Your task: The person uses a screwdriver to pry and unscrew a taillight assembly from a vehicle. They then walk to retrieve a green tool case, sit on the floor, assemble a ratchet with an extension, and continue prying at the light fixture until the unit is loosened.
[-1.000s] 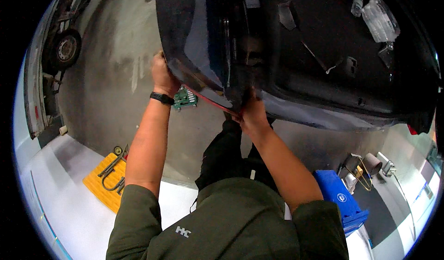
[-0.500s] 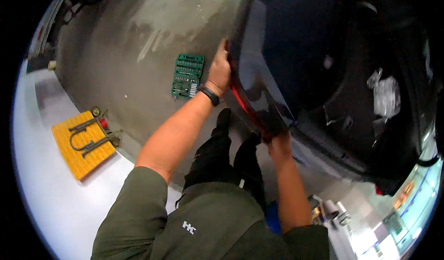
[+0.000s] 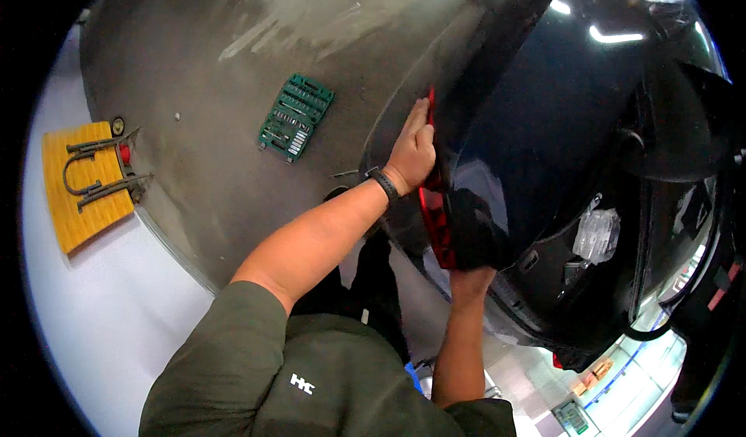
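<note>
A long red car tail light (image 3: 437, 231) stands at the rear corner of a dark car (image 3: 544, 103), close against the bodywork. My left hand (image 3: 414, 153), with a black band on its wrist, is closed along the upper part of the light, fingers pointing up its outer edge. At the lower end my right hand (image 3: 471, 283) grips the light; its fingertips are hidden behind a dark part. Whether the light is seated in the body or slightly apart from it I cannot tell.
An open green socket set case (image 3: 297, 118) lies on the concrete floor to the left. Against the white wall is a yellow folding trolley (image 3: 89, 184). Inside the open trunk sits a clear plastic-wrapped item (image 3: 597, 236). A thin dark tool (image 3: 344, 174) rests on the floor beside the bumper.
My view has shifted, and the trolley and socket case appear farther left. Both hands stay on the tail light; the left now lies lower along it, with red showing above the fingers.
</note>
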`<action>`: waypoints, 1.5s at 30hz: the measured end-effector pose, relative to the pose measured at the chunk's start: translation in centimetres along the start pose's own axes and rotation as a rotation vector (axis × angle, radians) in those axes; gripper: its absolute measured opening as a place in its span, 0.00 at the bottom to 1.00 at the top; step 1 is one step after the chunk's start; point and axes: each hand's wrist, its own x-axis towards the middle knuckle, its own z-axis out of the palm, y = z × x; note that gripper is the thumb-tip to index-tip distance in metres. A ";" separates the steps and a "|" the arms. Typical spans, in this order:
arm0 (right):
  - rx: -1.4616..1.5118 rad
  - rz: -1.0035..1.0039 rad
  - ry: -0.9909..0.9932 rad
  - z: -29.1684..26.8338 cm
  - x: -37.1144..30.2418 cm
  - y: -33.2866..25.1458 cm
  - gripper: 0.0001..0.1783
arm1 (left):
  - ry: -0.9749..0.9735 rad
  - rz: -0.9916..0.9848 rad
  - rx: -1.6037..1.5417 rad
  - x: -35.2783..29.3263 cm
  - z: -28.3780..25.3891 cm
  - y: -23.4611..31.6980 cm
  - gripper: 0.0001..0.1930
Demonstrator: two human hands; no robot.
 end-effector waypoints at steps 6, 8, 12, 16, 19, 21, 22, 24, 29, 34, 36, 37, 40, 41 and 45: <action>-0.180 -0.101 -0.015 0.7 0.0 0.5 0.35 | -0.001 -0.010 0.021 -0.4 -0.3 0.5 0.31; -0.246 -0.082 -0.026 -0.4 0.0 0.9 0.35 | -0.008 0.021 0.022 -0.2 -0.5 -0.4 0.31; -0.706 -0.348 -0.066 -1.1 0.5 1.5 0.17 | -0.008 0.091 -0.021 -0.1 -0.5 -1.4 0.31; -0.020 -0.035 0.001 -2.2 0.4 1.9 0.20 | 0.013 0.080 -0.013 -0.8 -0.1 -1.2 0.31; -0.146 -0.024 0.040 -3.0 -0.3 2.0 0.22 | 0.013 0.076 -0.026 -1.1 -0.1 -0.6 0.31; 0.273 0.161 0.079 -3.3 -0.3 1.6 0.23 | -0.051 0.045 0.082 -1.0 -0.6 -0.3 0.32; 0.260 0.174 0.090 -3.2 -0.3 1.3 0.23 | -0.040 0.044 0.070 -0.3 -1.3 0.0 0.32; 0.155 0.147 0.089 -3.3 -0.1 1.0 0.23 | 0.035 0.121 0.061 3.2 -2.8 0.9 0.32; 0.047 0.142 0.100 -3.1 -0.1 1.1 0.24 | 0.229 0.162 -0.041 11.9 -4.8 1.9 0.36; 0.002 0.131 0.132 -2.9 0.1 1.6 0.25 | -0.002 0.003 0.022 4.6 -0.3 -1.6 0.37; 0.002 0.138 0.152 -2.9 -0.4 1.4 0.25 | -0.082 -0.031 -0.011 4.1 -0.6 -1.2 0.37; -0.004 0.140 0.159 -2.9 -0.6 1.3 0.25 | -0.085 -0.047 0.072 4.2 -0.8 -0.7 0.36; -0.014 0.135 0.171 -2.8 -0.5 1.4 0.26 | -0.002 0.035 0.007 8.0 -2.7 1.2 0.34; -0.021 0.138 0.175 -2.7 -0.7 1.6 0.26 | 0.095 0.120 -0.133 9.5 -3.7 1.7 0.33; -0.037 0.140 0.181 -2.8 -0.9 2.0 0.27 | -0.178 0.066 0.321 7.8 -0.6 -1.2 0.33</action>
